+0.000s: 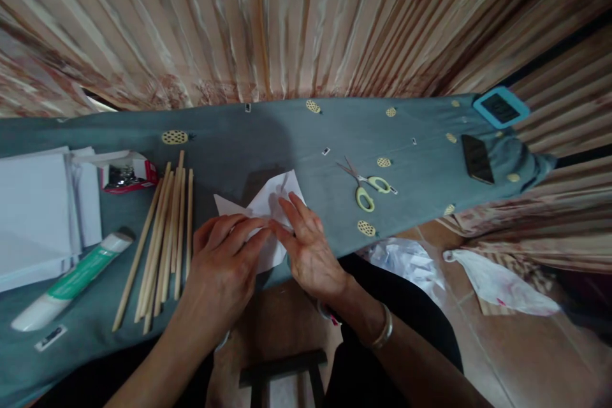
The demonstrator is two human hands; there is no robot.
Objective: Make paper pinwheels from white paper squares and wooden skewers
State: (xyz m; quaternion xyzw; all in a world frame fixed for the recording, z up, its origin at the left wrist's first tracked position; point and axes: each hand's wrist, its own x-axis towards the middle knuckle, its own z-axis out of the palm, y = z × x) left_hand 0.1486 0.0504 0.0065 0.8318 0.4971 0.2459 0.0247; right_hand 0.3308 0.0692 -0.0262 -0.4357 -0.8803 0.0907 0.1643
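Note:
A white sheet of paper (282,188), folded with pointed corners, is between my two hands near the table's front edge. My left hand (229,248) is closed on the left side of the paper, its fingers bent and the tips at the fold. From the right, my right hand (308,245) grips the same paper; its forefinger meets the left fingertips while the other fingers stretch over the sheet. Both thumbs are mostly hidden. Yellow-green handled scissors (366,186) lie partly spread to the right. Left of my hands is a bundle of thin wooden sticks (165,236).
Stacked white paper (36,210), an opened red box (129,173) with shiny metal pieces and a green-and-white glue tube (71,284) are at the left. A dark phone (477,159) and blue-framed clock (501,107) lie far right. Plastic bags (502,284) are on the floor.

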